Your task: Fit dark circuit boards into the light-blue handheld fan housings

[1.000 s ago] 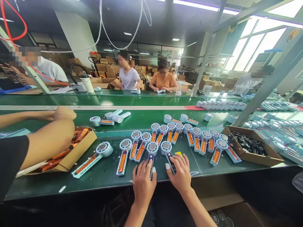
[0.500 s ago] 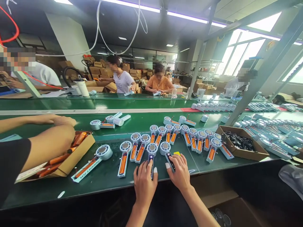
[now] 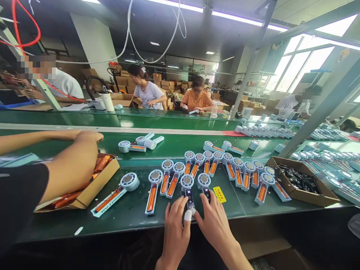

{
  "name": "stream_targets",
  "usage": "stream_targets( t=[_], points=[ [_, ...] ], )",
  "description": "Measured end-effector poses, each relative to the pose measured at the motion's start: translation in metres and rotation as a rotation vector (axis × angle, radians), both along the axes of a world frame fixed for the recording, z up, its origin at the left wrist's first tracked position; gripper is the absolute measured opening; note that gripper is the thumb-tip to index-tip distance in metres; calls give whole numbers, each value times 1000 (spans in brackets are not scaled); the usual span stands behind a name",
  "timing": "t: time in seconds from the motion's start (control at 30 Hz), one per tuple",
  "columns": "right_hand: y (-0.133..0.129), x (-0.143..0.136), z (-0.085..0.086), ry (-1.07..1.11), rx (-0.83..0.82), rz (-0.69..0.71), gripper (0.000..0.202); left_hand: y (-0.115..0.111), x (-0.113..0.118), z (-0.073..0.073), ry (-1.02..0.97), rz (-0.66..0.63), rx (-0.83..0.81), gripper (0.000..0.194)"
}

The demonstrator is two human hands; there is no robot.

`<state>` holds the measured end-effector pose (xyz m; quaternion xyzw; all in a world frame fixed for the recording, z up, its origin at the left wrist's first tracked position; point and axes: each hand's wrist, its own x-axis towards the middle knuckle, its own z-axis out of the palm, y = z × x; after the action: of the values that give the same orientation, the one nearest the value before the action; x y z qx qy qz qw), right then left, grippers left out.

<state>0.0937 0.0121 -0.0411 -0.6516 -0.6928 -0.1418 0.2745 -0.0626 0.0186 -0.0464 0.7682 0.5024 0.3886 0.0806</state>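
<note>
Centrally, two pale-blue handheld fans lie side by side near the front edge of a green workbench (image 3: 132,215), round heads pointing away from the wearer. The left hand (image 3: 176,232) bends loosely over the handle of the left fan (image 3: 187,181), fingertips at the side of its black panel (image 3: 189,198) and a white-capped thumb by its lower end; whether they pinch it cannot be told. The right hand (image 3: 216,219) is spread, its thumb held wide of the index finger. That finger touches the black strip on the right fan (image 3: 204,180), while the thumb, also white-tipped, reaches across to the left fan's lower end, close beside the other thumb. A yellow label (image 3: 219,194) lies just beyond the right hand. Around both fans stand-in rows of opened fans (image 3: 152,193) show orange cells. Leftward, a co-worker's arm (image 3: 74,157) extends over a carton (image 3: 97,189) of orange cells; rightward sits a carton (image 3: 309,198) of black parts.
</note>
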Motion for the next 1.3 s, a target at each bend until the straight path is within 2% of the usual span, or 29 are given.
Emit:
stream_targets(
  t=[0.17, 0.53, 0.73, 0.9, 1.03, 1.3],
  points=[
    [-11, 17, 0, 55, -84, 103, 49, -3, -1, -4, 149, -51, 108, 43],
    [-10, 16, -9, 80, -55, 99, 54, 5, 1, -14, 261, -42, 210, 47],
    [-7, 20, -14, 99, -59, 118, 55, 2, 5, -5, 261, -38, 119, 46],
    [-8, 23, -8, 61, -162, 130, 54, -1, 16, 4, 242, 30, 19, 48],
    [-8, 26, -3, 26, -213, 154, 54, 2, 26, 2, 208, 118, 54, 43],
    [-9, 26, -3, -12, -206, 146, 55, 2, 29, 1, 204, 146, 86, 42]
  ],
)
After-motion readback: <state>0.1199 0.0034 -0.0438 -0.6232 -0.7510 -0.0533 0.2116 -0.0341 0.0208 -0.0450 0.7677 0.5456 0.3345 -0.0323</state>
